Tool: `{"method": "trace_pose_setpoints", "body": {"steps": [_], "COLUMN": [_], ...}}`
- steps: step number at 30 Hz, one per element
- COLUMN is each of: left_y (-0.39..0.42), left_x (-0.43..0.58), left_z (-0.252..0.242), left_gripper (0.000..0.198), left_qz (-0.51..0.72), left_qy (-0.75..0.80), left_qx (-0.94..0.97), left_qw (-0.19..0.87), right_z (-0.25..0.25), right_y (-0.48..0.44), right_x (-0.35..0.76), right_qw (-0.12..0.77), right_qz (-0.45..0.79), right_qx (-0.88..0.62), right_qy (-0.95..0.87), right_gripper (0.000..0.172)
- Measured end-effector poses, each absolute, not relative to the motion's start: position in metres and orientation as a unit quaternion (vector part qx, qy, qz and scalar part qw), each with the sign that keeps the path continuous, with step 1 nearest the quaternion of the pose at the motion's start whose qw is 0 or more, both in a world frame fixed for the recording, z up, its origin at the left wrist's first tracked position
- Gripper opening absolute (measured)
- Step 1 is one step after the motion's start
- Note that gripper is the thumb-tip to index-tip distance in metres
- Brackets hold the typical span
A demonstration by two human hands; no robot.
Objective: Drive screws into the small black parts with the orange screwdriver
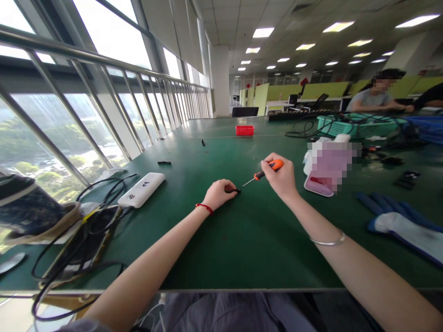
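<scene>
My left hand (pixel 218 193) rests on the green table (pixel 242 240), fingers pinched around a small black part (pixel 232 189). My right hand (pixel 282 175) is closed on an orange-handled screwdriver (pixel 266 171). Its thin metal shaft slants down to the left, and the tip meets the black part. A red cord circles my left wrist and a silver bangle sits on my right forearm.
A white power bank (pixel 141 190), black cables and a phone (pixel 88 240) lie at the left. Small black pieces (pixel 164 162) and a red bin (pixel 244 130) sit farther back. Blue-and-white gloves (pixel 398 221) lie at the right. A person (pixel 375 94) sits at the far right.
</scene>
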State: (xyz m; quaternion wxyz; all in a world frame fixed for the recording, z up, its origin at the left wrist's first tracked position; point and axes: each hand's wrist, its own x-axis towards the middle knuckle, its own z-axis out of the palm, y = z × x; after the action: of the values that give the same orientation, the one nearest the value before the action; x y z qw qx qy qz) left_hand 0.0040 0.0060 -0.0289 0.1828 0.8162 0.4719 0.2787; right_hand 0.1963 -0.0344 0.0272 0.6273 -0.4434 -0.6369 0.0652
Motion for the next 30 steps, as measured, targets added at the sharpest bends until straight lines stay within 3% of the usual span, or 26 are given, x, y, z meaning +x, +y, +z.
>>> {"method": "trace_pose_setpoints", "body": {"steps": [18,24,28,30], "left_y": [0.0010,0.0008,0.0038,0.0051], "left_x": [0.0031,0.0036,0.0022,0.0016], "left_z": [-0.0288,-0.0299,-0.0316,-0.0319], "left_gripper": [0.012,0.012,0.013,0.014], "left_qz": [0.299,0.316,0.319,0.314], "left_qy": [0.453,0.440,0.446,0.455], "left_qx": [0.832,0.833,0.822,0.814], "left_qw": [0.111,0.114,0.155,0.177], "right_z": [0.0206,0.0226,0.0211,0.0196], "right_y": [-0.0340,-0.0347,-0.0330,-0.0315], "right_x": [0.1907,0.1923,0.1928,0.1932], "right_qw": [0.584,0.567,0.581,0.590], "right_qz": [0.084,0.088,0.093,0.107], "right_qx": [-0.459,-0.470,-0.460,-0.455], "right_qy": [-0.664,-0.671,-0.665,-0.659], "right_gripper": [0.020,0.031,0.014,0.018]}}
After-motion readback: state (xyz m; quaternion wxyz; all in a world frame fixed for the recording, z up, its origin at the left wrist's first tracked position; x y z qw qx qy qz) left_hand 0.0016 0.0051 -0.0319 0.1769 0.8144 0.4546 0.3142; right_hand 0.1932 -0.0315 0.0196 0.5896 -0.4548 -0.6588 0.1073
